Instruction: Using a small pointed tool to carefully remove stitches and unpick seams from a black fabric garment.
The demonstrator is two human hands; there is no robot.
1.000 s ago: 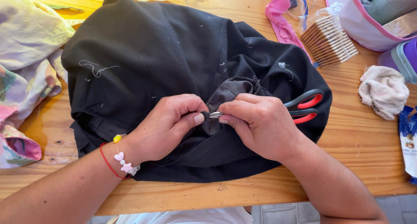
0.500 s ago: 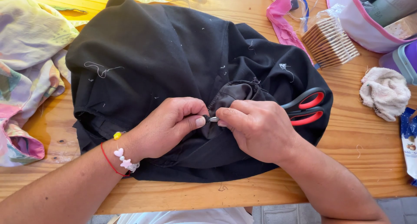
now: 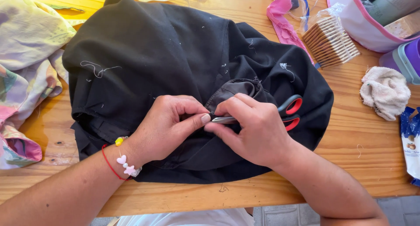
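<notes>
Black garment (image 3: 166,72); red-black scissors handles (image 3: 292,113); pastel floral cloth (image 3: 26,46); pink strip (image 3: 284,20).

A garment (image 3: 175,64) lies spread on the middle of the table (image 3: 350,164). Both hands rest on its near part: the left hand (image 3: 168,129) just left of the right hand (image 3: 258,134), their fingertips touching over a fold of the cloth. Scissors (image 3: 291,114) lie on the garment, under and to the right of the right hand. A heap of cloth (image 3: 26,68) sits at the garment's left edge. Behind and right, a stack of cards (image 3: 330,37) lies beside a bag (image 3: 372,15). A rag (image 3: 385,92) lies right of the garment, near a packet (image 3: 411,143) at the table's right edge.
</notes>
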